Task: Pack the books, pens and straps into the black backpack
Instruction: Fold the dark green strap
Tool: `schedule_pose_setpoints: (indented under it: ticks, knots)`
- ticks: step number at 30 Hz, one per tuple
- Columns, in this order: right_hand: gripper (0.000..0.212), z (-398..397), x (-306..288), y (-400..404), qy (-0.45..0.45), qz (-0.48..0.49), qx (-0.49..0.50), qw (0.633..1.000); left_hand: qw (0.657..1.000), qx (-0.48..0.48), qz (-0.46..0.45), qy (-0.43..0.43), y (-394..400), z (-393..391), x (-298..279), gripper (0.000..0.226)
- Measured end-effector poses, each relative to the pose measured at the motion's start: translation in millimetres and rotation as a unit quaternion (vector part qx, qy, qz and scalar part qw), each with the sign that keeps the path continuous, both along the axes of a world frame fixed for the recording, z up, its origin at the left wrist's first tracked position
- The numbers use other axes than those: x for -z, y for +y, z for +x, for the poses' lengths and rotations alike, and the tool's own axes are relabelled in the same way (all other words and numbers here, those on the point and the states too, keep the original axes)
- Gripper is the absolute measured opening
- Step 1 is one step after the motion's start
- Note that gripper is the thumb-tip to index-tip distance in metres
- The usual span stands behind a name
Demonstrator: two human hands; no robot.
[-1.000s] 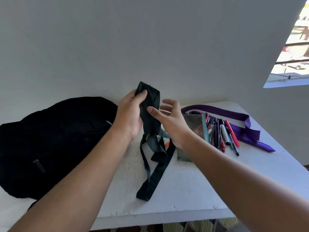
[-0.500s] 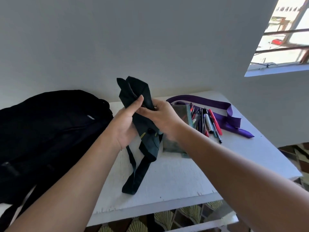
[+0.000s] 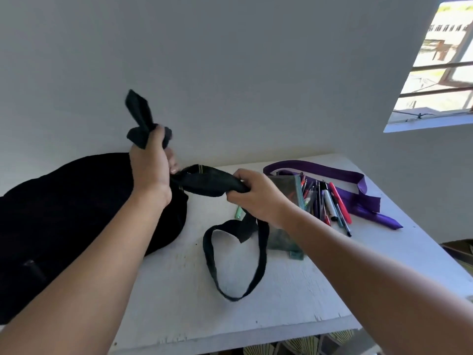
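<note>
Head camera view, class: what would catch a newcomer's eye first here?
The dark strap stretched between the left hand and right hand, above the white table, with a loop trailing down. Next, the black backpack at left, then the purple strap and pens at right.

Black backpack (image 3: 76, 213) cut off at left edge

Both bare forearms reach fwd from the bottom corners, L arm angled up steeper than R. Left hand (image 3: 149, 162) is raised, back of hand twd camera, fingers curled tight round a bunch of the dark strap (image 3: 207, 184). Right hand (image 3: 258, 198) sits lower & just to its right, knuckles up, thumb & fingers pinching the strap's other bunched part.
</note>
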State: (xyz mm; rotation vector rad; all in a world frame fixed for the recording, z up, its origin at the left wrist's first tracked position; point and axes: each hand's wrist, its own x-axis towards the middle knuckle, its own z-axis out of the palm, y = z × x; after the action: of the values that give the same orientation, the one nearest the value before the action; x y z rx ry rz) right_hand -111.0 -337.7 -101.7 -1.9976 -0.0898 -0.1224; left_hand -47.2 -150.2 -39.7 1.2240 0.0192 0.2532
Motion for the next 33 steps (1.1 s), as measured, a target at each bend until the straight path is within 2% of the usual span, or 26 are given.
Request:
schedule_pose_setpoints:
  ticks: [2,3,6,8,10,11,12,13,15,16,18,20,22,24,26,28,30,31,33]
  knots:
    - [0.01,7.7,-10.1,1.5,-0.048,-0.011,0.048,0.998,0.983,0.068,0.166,-0.049,-2.0,-12.9,11.0,0.023]
    - [0.01,10.6,-13.0,2.0,-0.067,-0.028,0.063,0.995,0.957,0.127,0.255,-0.06,-3.1,-19.3,15.3,0.022]
    - [0.015,11.2,-15.7,1.9,-0.077,-0.111,0.039,0.99,0.835,0.312,0.452,-0.033,-3.3,-29.4,22.3,0.015]
    - [0.026,10.4,-10.0,0.5,-0.059,-0.167,0.012,0.984,0.775,0.323,0.543,0.001,2.8,-24.4,22.6,0.022]
    - [0.032,9.6,-5.3,-0.6,-0.038,-0.212,-0.006,0.977,0.743,0.308,0.594,0.024,11.6,-16.4,21.6,0.021]
    - [0.036,10.4,-3.5,-0.8,-0.031,-0.231,-0.017,0.972,0.745,0.286,0.602,0.024,15.6,-13.3,19.7,0.021]
    - [0.04,11.0,-2.9,-0.8,-0.03,-0.253,-0.025,0.967,0.765,0.248,0.594,0.022,19.2,-11.2,17.2,0.022]
    - [0.042,12.0,-2.6,-1.3,-0.033,-0.276,-0.024,0.96,0.803,0.197,0.562,0.021,22.2,-9.6,14.8,0.022]
    - [0.037,13.6,-4.3,-4.8,-0.046,-0.312,0.013,0.949,0.895,0.097,0.435,0.036,28.2,-5.6,9.3,0.02]
    - [0.034,14.5,-4.7,-8.1,-0.052,-0.321,0.039,0.945,0.927,0.058,0.367,0.045,31.9,-3.5,6.5,0.018]
    - [0.028,15.2,-6.3,-15.7,-0.057,-0.332,0.082,0.938,0.964,-0.012,0.257,0.065,41.9,4.5,2.9,0.014]
    - [0.023,14.5,-6.4,-24.1,-0.047,-0.342,0.111,0.932,0.979,-0.06,0.167,0.098,52.7,14.6,0.7,0.011]
    - [0.019,13.8,-4.3,-32.7,-0.031,-0.351,0.136,0.926,0.978,-0.06,0.153,0.125,59.9,20.2,2.4,0.007]
    - [0.014,13.2,0.4,-40.5,-0.012,-0.359,0.152,0.921,0.971,0.03,0.2,0.124,64.1,19.8,9.3,0.01]
    - [0.011,12.5,8.7,-48.0,0.023,-0.375,0.153,0.914,0.954,0.171,0.217,0.121,65.8,12.6,14.8,0.022]
    - [0.012,11.2,15.2,-54.5,0.073,-0.393,0.134,0.907,0.957,0.236,0.126,0.112,66.8,13.9,19.4,0.023]
    - [0.029,9.8,19.1,-57.7,0.134,-0.447,0.085,0.88,0.972,0.204,0.001,0.115,66.4,22.7,22.8,0.013]
    - [0.049,9.5,19.9,-57.2,0.165,-0.483,0.049,0.859,0.978,0.176,-0.028,0.113,64.3,26.3,24.0,0.011]
    - [0.086,8.5,14.8,-49.4,0.21,-0.499,-0.012,0.841,0.985,0.146,-0.013,0.095,56.8,27.4,25.9,0.011]
